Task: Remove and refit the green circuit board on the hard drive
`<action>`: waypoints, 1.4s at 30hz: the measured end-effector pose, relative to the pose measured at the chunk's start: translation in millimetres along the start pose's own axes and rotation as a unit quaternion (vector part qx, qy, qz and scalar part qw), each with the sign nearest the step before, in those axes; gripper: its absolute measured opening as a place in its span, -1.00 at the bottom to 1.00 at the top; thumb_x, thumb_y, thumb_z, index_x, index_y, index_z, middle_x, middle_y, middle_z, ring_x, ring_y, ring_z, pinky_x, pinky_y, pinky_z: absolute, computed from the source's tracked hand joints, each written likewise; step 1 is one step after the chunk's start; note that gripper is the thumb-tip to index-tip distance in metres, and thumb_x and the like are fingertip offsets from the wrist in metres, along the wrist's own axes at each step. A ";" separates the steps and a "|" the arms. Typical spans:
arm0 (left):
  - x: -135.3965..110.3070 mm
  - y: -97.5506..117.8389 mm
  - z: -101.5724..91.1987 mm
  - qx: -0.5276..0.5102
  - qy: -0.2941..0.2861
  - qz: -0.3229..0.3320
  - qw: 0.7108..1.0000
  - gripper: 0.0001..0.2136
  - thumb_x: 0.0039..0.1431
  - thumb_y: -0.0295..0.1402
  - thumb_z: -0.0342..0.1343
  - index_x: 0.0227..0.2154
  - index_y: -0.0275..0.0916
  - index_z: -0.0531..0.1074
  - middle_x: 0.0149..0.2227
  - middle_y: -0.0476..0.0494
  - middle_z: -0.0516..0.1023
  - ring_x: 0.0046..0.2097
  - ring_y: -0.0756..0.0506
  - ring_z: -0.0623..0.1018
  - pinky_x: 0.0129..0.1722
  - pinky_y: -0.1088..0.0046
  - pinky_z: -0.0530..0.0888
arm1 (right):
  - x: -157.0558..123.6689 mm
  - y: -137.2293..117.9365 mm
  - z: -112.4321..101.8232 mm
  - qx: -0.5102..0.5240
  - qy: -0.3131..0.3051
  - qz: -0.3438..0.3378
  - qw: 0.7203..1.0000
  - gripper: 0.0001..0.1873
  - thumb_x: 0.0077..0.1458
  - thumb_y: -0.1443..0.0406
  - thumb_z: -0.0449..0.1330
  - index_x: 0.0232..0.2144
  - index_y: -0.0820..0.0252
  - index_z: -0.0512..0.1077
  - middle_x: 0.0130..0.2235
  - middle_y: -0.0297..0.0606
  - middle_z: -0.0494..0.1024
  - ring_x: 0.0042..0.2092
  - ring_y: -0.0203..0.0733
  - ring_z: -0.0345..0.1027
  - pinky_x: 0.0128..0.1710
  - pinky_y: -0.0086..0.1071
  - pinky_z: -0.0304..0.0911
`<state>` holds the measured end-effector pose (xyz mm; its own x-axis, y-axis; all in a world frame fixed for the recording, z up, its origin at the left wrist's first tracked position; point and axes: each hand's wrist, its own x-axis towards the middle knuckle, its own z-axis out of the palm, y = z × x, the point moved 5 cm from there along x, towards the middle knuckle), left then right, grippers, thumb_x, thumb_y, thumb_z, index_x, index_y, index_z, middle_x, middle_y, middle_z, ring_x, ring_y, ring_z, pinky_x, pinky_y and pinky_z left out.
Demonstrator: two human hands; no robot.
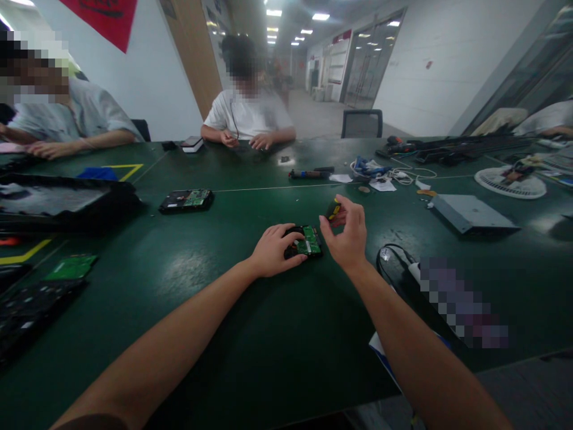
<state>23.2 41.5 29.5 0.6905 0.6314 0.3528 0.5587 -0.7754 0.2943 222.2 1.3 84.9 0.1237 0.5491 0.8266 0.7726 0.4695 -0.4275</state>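
A small black hard drive [308, 241] with a green circuit board on top lies on the dark green table [233, 298] in front of me. My left hand [273, 249] rests on its left side, fingers curled over it. Just to the right and slightly above it, my right hand [347, 234] pinches a small screwdriver with a black, yellow and red handle [333, 210] between thumb and fingertips.
A second drive [187, 200] lies further left. A grey flat case [470, 212] sits to the right, with cables [394, 263] and a pixelated object near my right forearm. Two people sit across the table. Dismantled black electronics [62, 200] crowd the left edge.
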 end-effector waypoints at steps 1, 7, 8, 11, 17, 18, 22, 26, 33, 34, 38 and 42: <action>0.0 -0.2 0.2 0.000 -0.001 0.000 1.000 -0.49 0.25 0.05 0.20 0.16 -0.08 0.46 0.31 -0.31 0.37 0.32 -0.39 0.38 0.30 -0.12 0.30 | 0.0 0.1 0.1 0.001 0.000 -0.001 1.000 -0.39 0.21 0.29 0.25 0.28 0.02 0.24 -0.01 -0.12 0.43 -0.25 -0.13 0.41 -0.22 -0.10 0.56; 0.0 -1.5 0.9 -0.006 -0.002 -0.006 1.000 -0.49 0.24 0.06 0.21 0.15 -0.06 0.47 0.31 -0.29 0.37 0.33 -0.40 0.37 0.30 -0.13 0.30 | -2.0 3.9 6.9 0.042 -0.045 0.005 0.998 -0.31 0.25 0.34 0.16 0.38 0.02 0.11 0.15 -0.05 0.44 -0.11 -0.05 0.52 -0.12 -0.09 0.57; 0.0 -1.5 0.8 -0.005 -0.003 -0.005 1.000 -0.50 0.25 0.06 0.21 0.15 -0.07 0.47 0.31 -0.29 0.37 0.33 -0.39 0.37 0.30 -0.12 0.30 | -2.3 4.5 7.9 0.044 -0.051 0.007 0.998 -0.30 0.26 0.34 0.16 0.38 0.02 0.10 0.16 -0.05 0.45 -0.10 -0.05 0.52 -0.13 -0.10 0.57; 0.1 -0.8 0.3 -0.002 -0.002 0.001 1.000 -0.49 0.26 0.07 0.20 0.15 -0.07 0.46 0.31 -0.30 0.36 0.34 -0.37 0.37 0.30 -0.10 0.31 | -2.3 3.8 7.1 0.028 -0.045 0.001 0.999 -0.31 0.25 0.30 0.22 0.36 -0.01 0.13 0.15 -0.07 0.44 -0.13 -0.06 0.48 -0.16 -0.08 0.56; 0.1 -0.1 -0.1 -0.005 0.000 -0.001 1.000 -0.50 0.25 0.04 0.21 0.16 -0.05 0.45 0.31 -0.29 0.36 0.34 -0.38 0.36 0.31 -0.12 0.30 | -0.3 0.0 4.3 0.025 -0.044 -0.013 0.999 -0.35 0.27 0.30 0.19 0.36 -0.02 0.15 0.10 -0.08 0.43 -0.11 -0.04 0.45 -0.16 -0.07 0.56; 0.1 -0.1 -0.2 -0.005 0.000 -0.002 1.000 -0.50 0.25 0.04 0.21 0.16 -0.06 0.45 0.31 -0.29 0.36 0.33 -0.39 0.37 0.31 -0.13 0.30 | -0.2 -0.1 4.7 0.029 -0.047 -0.015 0.998 -0.35 0.29 0.31 0.16 0.37 -0.02 0.13 0.12 -0.07 0.43 -0.09 -0.03 0.45 -0.14 -0.06 0.56; 0.1 0.4 -0.7 -0.009 0.001 -0.004 1.000 -0.50 0.24 0.04 0.23 0.16 -0.05 0.45 0.31 -0.28 0.36 0.33 -0.39 0.37 0.30 -0.12 0.30 | -0.8 1.6 5.4 0.033 -0.037 -0.008 0.999 -0.35 0.28 0.30 0.19 0.36 0.00 0.14 0.12 -0.05 0.41 -0.12 -0.04 0.46 -0.18 -0.08 0.57; 0.2 0.7 -0.4 -0.006 0.001 0.000 1.000 -0.50 0.24 0.04 0.22 0.16 -0.06 0.45 0.31 -0.29 0.36 0.33 -0.39 0.37 0.30 -0.11 0.31 | -1.6 0.8 3.1 0.042 -0.013 -0.008 0.999 -0.36 0.22 0.26 0.28 0.29 0.01 0.20 0.08 -0.08 0.36 -0.20 -0.11 0.43 -0.28 -0.14 0.57; 0.2 -0.2 0.0 -0.002 -0.003 -0.005 1.000 -0.49 0.25 0.06 0.21 0.16 -0.06 0.45 0.32 -0.28 0.35 0.33 -0.38 0.37 0.30 -0.11 0.30 | -1.8 0.9 8.3 0.057 -0.041 0.001 0.997 -0.37 0.29 0.32 0.16 0.35 0.04 0.12 0.15 -0.03 0.47 -0.08 -0.05 0.55 -0.07 -0.07 0.56; 0.1 -0.3 0.1 -0.003 -0.003 -0.005 1.000 -0.49 0.25 0.06 0.21 0.16 -0.06 0.45 0.32 -0.28 0.35 0.33 -0.38 0.37 0.30 -0.11 0.30 | -1.9 2.2 8.8 0.060 -0.038 0.006 0.997 -0.37 0.29 0.31 0.17 0.34 0.04 0.12 0.13 -0.04 0.49 -0.11 -0.07 0.56 -0.08 -0.08 0.57; -0.2 -1.2 0.4 -0.007 -0.002 -0.007 1.000 -0.49 0.25 0.06 0.21 0.17 -0.05 0.45 0.32 -0.28 0.35 0.33 -0.39 0.37 0.31 -0.12 0.30 | -1.7 4.5 5.8 0.047 -0.012 0.005 0.999 -0.40 0.25 0.26 0.25 0.28 0.02 0.18 0.11 -0.08 0.48 -0.17 -0.10 0.51 -0.22 -0.15 0.56; -0.2 -2.4 1.5 -0.008 -0.001 -0.008 1.000 -0.49 0.24 0.07 0.21 0.17 -0.05 0.45 0.33 -0.27 0.35 0.33 -0.39 0.37 0.31 -0.13 0.29 | 0.2 -1.5 1.4 0.008 -0.027 -0.013 1.000 -0.43 0.24 0.25 0.26 0.26 -0.01 0.26 0.07 -0.10 0.46 -0.18 -0.08 0.45 -0.21 -0.10 0.55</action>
<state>22.4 43.2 27.4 0.6826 0.6432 0.3468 0.5618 -0.7654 0.3138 220.1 1.7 85.2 0.0698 0.5724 0.8170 0.7650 0.4949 -0.4121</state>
